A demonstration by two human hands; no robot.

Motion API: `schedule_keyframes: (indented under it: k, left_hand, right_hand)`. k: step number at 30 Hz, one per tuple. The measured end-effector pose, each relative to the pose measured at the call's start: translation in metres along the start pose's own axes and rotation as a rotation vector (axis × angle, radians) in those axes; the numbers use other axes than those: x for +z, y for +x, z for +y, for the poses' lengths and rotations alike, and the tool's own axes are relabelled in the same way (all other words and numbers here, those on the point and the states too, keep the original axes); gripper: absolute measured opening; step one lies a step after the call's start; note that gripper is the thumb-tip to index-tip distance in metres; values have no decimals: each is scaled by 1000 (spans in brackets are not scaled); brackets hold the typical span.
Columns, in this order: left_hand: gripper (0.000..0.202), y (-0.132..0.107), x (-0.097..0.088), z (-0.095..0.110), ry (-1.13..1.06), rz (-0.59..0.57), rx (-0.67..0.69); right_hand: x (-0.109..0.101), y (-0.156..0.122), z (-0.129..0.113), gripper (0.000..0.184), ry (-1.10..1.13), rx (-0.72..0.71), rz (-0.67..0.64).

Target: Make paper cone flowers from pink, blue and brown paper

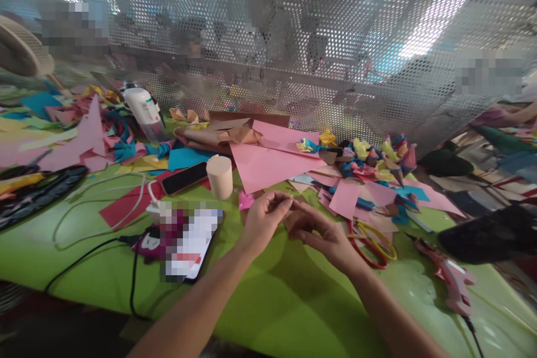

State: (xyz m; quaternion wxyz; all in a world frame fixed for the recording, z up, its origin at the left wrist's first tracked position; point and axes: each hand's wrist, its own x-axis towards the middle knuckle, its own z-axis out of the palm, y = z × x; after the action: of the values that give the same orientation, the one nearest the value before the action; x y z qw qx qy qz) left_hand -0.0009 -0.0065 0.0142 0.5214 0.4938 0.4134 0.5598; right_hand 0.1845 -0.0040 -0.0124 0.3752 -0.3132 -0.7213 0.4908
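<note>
Centrally: Hands Joined at Fingertips

Head view: the left hand (267,213) and right hand (324,233) met at their curled fingertips above the green table (260,313). Whether either grasped anything could not be determined. A brown paper piece (290,222) showed between the hands, partly hidden by the right fingers. Scissors (380,264) with looped handles lay just beside the right hand; a pink glue gun (456,285) lay farther right. A cream cylinder (219,179) stood near the left hand.

One head-worn camera looks forward and down from behind and above the left hand (268,213) and right hand (325,233), near them, facing the mesh screen (289,86) beyond.
</note>
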Motion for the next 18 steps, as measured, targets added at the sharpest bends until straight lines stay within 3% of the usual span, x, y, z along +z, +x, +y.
schedule_keyframes:
  k: [4, 9, 18]
  left_hand:
    - [20, 3, -1, -4, -26, 13, -28]
    - [19, 4, -2, -8, -26, 32, -27]
    - [20, 1, -1, -1, 35, 13, 50]
  right_hand:
    - [1, 0, 1, 52, -118, -43, 40]
    - [2, 0, 2, 53, -93, -28, 42]
    - [7, -1, 1, 60, 383, 202, -3]
